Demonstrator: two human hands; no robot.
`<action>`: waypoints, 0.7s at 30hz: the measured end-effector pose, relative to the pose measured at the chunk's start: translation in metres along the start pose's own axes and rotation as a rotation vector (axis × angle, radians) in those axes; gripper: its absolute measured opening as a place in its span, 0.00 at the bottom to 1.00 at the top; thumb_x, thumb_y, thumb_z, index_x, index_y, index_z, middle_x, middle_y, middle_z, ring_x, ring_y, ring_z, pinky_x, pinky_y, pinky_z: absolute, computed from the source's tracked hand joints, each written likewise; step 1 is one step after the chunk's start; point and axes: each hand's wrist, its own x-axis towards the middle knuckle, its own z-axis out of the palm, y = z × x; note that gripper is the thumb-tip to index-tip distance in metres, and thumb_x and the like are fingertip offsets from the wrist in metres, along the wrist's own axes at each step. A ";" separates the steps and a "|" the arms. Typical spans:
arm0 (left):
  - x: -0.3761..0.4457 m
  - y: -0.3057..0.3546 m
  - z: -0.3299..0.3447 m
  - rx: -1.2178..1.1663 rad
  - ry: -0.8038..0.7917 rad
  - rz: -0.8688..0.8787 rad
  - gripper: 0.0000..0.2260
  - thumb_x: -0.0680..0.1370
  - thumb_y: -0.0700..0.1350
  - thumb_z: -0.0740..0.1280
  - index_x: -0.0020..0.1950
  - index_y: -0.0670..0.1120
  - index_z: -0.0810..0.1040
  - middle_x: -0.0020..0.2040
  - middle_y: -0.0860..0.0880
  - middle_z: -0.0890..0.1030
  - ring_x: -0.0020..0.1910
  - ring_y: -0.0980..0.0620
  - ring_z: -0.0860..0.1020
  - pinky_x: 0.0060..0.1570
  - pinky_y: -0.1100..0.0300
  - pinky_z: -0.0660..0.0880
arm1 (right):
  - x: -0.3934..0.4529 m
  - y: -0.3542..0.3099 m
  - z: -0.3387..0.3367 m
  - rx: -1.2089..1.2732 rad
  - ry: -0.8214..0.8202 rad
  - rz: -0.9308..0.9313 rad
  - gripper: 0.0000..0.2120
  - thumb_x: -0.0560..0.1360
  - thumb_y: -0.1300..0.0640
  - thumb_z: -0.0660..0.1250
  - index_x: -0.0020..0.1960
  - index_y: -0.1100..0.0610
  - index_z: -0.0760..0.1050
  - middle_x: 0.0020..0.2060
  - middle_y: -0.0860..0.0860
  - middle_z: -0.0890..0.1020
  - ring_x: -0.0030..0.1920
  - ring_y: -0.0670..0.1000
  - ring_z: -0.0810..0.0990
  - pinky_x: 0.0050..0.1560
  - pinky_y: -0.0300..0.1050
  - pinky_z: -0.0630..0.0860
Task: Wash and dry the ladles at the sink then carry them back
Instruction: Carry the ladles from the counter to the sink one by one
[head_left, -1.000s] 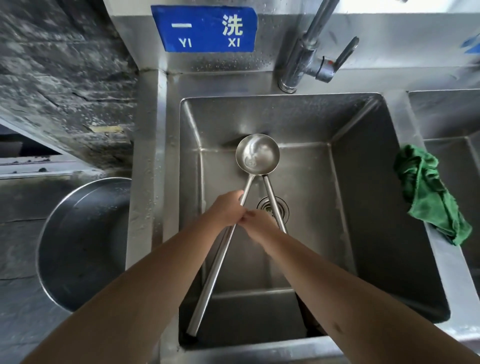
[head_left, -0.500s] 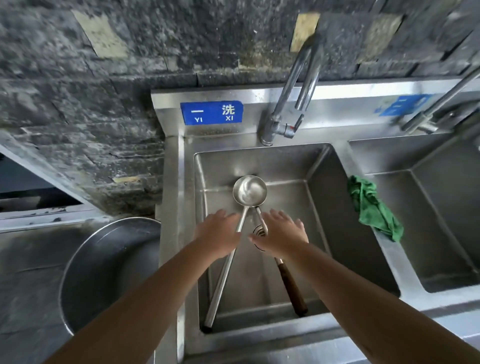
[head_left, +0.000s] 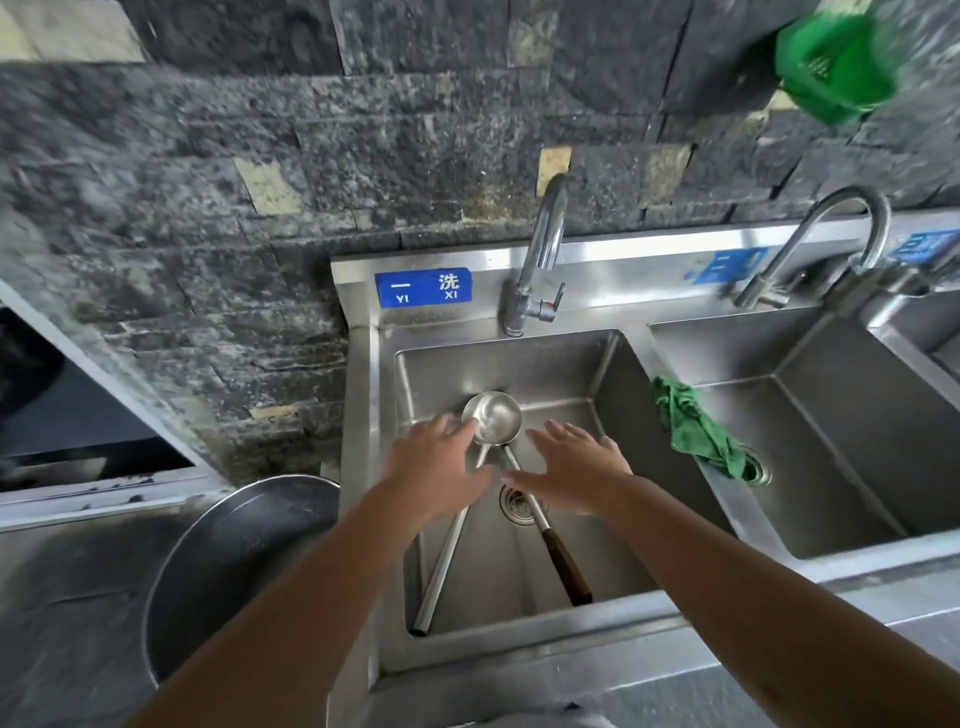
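Two steel ladles lie in the left sink basin (head_left: 613, 395), their bowls (head_left: 492, 417) stacked at the back. One has a long all-metal handle (head_left: 441, 566) running to the front left corner. The other has a dark wooden grip (head_left: 567, 567) pointing front right. My left hand (head_left: 434, 467) hovers over the ladles with fingers spread, holding nothing. My right hand (head_left: 569, 467) is flat and spread beside it, above the drain (head_left: 514, 503). The tap (head_left: 537, 260) stands behind the basin, with no water running.
A green cloth (head_left: 693, 428) hangs over the divider between the left and middle basins (head_left: 841, 415). A second tap (head_left: 826, 244) stands at the right. A large steel bowl (head_left: 228, 561) sits left of the sink. A green basket (head_left: 836, 62) hangs on the stone wall.
Both hands have let go of the ladle handles and opened, lifting above them. The view has pulled back and tilted up, showing the wall and more basins.
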 end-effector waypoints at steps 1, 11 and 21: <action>-0.006 0.007 -0.002 0.017 0.006 0.005 0.36 0.71 0.69 0.52 0.76 0.55 0.58 0.76 0.49 0.63 0.74 0.45 0.63 0.68 0.46 0.66 | -0.006 0.003 -0.003 -0.002 0.009 -0.007 0.41 0.71 0.24 0.51 0.78 0.44 0.54 0.79 0.47 0.56 0.79 0.50 0.51 0.75 0.63 0.52; -0.055 0.064 -0.020 0.102 0.071 -0.070 0.34 0.75 0.67 0.56 0.78 0.57 0.54 0.80 0.47 0.56 0.77 0.46 0.58 0.73 0.47 0.61 | -0.064 0.037 -0.019 -0.006 0.022 -0.118 0.36 0.73 0.27 0.52 0.76 0.43 0.60 0.78 0.46 0.59 0.78 0.50 0.54 0.73 0.64 0.51; -0.092 0.084 -0.017 0.076 0.105 -0.213 0.32 0.75 0.65 0.55 0.78 0.57 0.54 0.79 0.47 0.56 0.77 0.46 0.57 0.71 0.41 0.60 | -0.076 0.041 -0.016 -0.076 0.006 -0.276 0.41 0.68 0.26 0.56 0.77 0.41 0.56 0.78 0.44 0.59 0.77 0.52 0.58 0.71 0.64 0.58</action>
